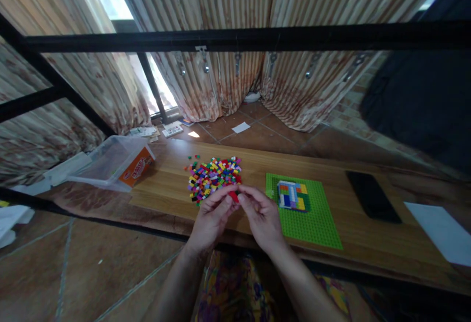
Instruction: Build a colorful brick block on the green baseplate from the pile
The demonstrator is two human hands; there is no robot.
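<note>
Between the fingertips of both hands is a small red toy brick (234,196). My left hand (213,216) pinches it from the left, and my right hand (262,214) pinches it from the right. Whether it is one brick or more, I cannot tell. Just beyond the fingers spreads a pile of small multicoloured bricks (215,174), partly hidden by my hands. To the right of my right hand lies a green studded baseplate (324,224). A low, blocky build of coloured bricks (293,195) sits on its upper left part.
The wooden board (165,184) bears all this. A clear plastic bin (106,165) with an orange label stands at its left end. On the right are a black phone (372,197) and a white sheet of paper (439,231). A black metal bar (235,40) crosses in front of the curtains.
</note>
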